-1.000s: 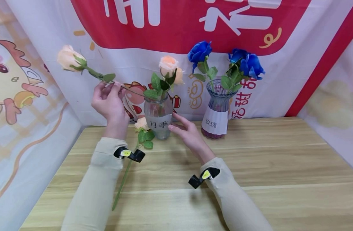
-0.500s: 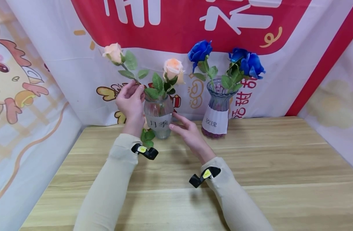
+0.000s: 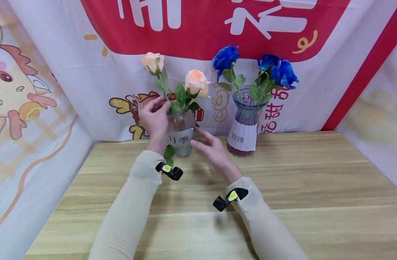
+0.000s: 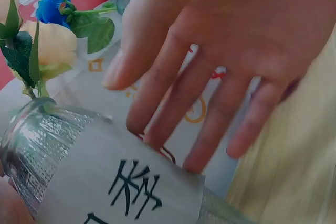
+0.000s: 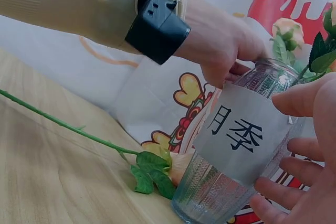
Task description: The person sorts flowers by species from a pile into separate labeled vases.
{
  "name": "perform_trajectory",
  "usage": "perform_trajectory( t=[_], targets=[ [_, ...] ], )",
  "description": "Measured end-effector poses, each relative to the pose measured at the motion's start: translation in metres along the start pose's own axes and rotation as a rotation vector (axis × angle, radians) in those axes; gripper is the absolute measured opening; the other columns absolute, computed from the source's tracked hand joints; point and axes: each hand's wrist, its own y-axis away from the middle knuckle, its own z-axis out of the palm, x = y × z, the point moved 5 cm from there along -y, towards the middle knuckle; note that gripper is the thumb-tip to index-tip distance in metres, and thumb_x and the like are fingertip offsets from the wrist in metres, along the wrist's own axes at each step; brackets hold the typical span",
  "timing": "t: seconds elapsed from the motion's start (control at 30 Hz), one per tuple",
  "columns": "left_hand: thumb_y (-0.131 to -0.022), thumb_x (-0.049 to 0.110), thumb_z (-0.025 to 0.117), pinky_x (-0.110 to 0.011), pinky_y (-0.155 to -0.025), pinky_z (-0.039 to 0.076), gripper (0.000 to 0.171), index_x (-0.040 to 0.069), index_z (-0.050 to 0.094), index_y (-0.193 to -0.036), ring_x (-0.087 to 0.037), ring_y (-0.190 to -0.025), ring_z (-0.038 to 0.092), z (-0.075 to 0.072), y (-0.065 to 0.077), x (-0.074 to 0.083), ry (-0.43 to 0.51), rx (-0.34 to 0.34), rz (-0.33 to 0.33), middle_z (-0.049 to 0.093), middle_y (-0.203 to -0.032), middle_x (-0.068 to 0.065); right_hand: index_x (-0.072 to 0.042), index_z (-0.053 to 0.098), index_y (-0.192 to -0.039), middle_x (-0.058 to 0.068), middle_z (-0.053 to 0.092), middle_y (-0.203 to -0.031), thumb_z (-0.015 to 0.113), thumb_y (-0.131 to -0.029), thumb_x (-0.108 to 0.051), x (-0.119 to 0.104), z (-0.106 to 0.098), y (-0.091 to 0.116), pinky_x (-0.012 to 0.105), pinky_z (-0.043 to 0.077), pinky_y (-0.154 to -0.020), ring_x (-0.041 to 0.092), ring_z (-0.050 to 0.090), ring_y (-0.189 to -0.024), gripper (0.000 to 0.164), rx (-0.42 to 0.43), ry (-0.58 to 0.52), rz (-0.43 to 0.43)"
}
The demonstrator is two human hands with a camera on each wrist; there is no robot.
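My left hand (image 3: 155,121) pinches the stem of a peach rose (image 3: 153,63) at the mouth of a clear glass vase (image 3: 182,151). The stem's lower end is hidden from view. Another peach rose (image 3: 195,80) stands in that vase, with more peach petals behind it. A white paper label (image 5: 233,135) with black writing wraps the glass. With fingers extended, my right hand (image 3: 214,148) rests against the vase's right side, its thumb by the label; the left wrist view shows these fingers (image 4: 173,95) nearly straight.
A blue-tinted vase (image 3: 244,119) holding several blue roses (image 3: 225,57) stands to the right, against the printed cloth backdrop (image 3: 191,43). Left of the clear vase, a rose with green leaves (image 5: 153,174) lies on the wooden table (image 3: 283,173), mostly behind my left arm in the head view.
My left hand has moved right to the clear vase, bringing the peach rose from a slanted pose to nearly upright. The standing peach rose has shifted slightly. My right hand stays in place.
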Motion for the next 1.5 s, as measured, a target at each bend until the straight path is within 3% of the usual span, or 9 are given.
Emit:
perform_trajectory(
  t=[0.17,0.33,0.5,0.77,1.03,1.17,1.27,1.4,1.5],
  targets=[
    [-0.088,0.011,0.087,-0.024,-0.099,0.06,0.025,0.011,0.084,-0.113,-0.013,-0.124,0.068,-0.003,0.002,-0.008,0.092,-0.028,-0.061,0.079,-0.121,-0.007,-0.023,0.043,-0.163,0.001,0.043,-0.17,0.067,-0.105,-0.026,0.001,0.001,0.0,0.05,0.036,-0.129,0.028,0.054,-0.148,0.063,0.003,-0.002,0.009],
    [-0.087,0.016,0.089,-0.026,-0.103,0.059,0.036,0.01,0.081,-0.121,-0.015,-0.121,0.071,-0.011,0.007,-0.012,0.182,-0.071,-0.122,0.077,-0.127,-0.007,-0.023,0.043,-0.163,0.0,0.043,-0.17,0.066,-0.105,-0.027,0.001,0.001,-0.001,0.05,0.036,-0.129,0.027,0.053,-0.149,0.062,0.005,0.0,0.014],
    [-0.089,0.024,0.088,-0.03,-0.106,0.058,0.041,0.014,0.078,-0.128,-0.013,-0.117,0.072,-0.026,0.014,-0.013,0.129,-0.111,-0.134,0.077,-0.13,-0.006,-0.024,0.044,-0.163,-0.001,0.043,-0.17,0.067,-0.105,-0.027,0.001,0.0,-0.001,0.05,0.036,-0.129,0.027,0.052,-0.149,0.062,0.01,-0.005,0.02],
    [-0.089,0.015,0.087,-0.022,-0.086,0.059,0.044,0.006,0.075,-0.13,-0.005,-0.093,0.074,-0.062,0.02,-0.026,0.127,-0.141,-0.206,0.08,-0.105,0.005,-0.025,0.044,-0.163,-0.004,0.04,-0.171,0.066,-0.105,-0.029,0.001,0.0,0.0,0.052,0.035,-0.129,0.027,0.051,-0.15,0.062,0.005,-0.01,0.024],
    [-0.092,0.005,0.082,-0.017,-0.085,0.061,0.033,0.009,0.076,-0.124,-0.003,-0.091,0.076,-0.098,0.018,-0.048,0.086,-0.317,-0.288,0.081,-0.097,0.01,-0.026,0.045,-0.162,-0.004,0.04,-0.171,0.067,-0.105,-0.029,0.002,0.0,-0.001,0.051,0.035,-0.13,0.027,0.052,-0.149,0.062,0.009,-0.016,0.031],
    [-0.095,0.005,0.078,-0.017,-0.09,0.061,0.044,0.004,0.068,-0.138,-0.001,-0.095,0.075,-0.116,0.016,-0.059,-0.017,-0.473,-0.326,0.08,-0.099,0.014,-0.027,0.045,-0.162,-0.004,0.04,-0.171,0.068,-0.104,-0.03,0.003,0.0,-0.001,0.051,0.034,-0.13,0.026,0.052,-0.149,0.062,0.012,-0.01,0.037],
    [-0.097,0.007,0.077,-0.018,-0.094,0.06,0.061,-0.002,0.053,-0.152,0.002,-0.098,0.074,-0.129,0.014,-0.067,-0.161,-0.582,-0.317,0.079,-0.104,0.015,-0.027,0.045,-0.162,-0.004,0.04,-0.171,0.068,-0.104,-0.031,0.003,0.0,-0.001,0.051,0.034,-0.13,0.026,0.052,-0.149,0.062,0.01,-0.015,0.043],
    [-0.097,0.009,0.077,-0.023,-0.101,0.059,0.065,-0.002,0.048,-0.154,0.001,-0.102,0.074,-0.143,0.011,-0.078,-0.314,-0.659,-0.336,0.077,-0.129,-0.007,-0.027,0.045,-0.161,-0.003,0.041,-0.17,0.068,-0.104,-0.031,0.003,0.0,-0.001,0.053,0.034,-0.13,0.027,0.052,-0.149,0.061,0.008,-0.02,0.047],
    [-0.097,0.012,0.077,-0.027,-0.103,0.059,0.067,0.0,0.048,-0.155,-0.002,-0.104,0.074,-0.151,0.011,-0.086,-0.385,-0.703,-0.372,0.064,-0.148,-0.018,-0.027,0.045,-0.162,-0.003,0.041,-0.17,0.067,-0.104,-0.031,0.003,0.0,-0.001,0.054,0.034,-0.129,0.027,0.052,-0.149,0.061,0.008,-0.022,0.047]
  ],
)
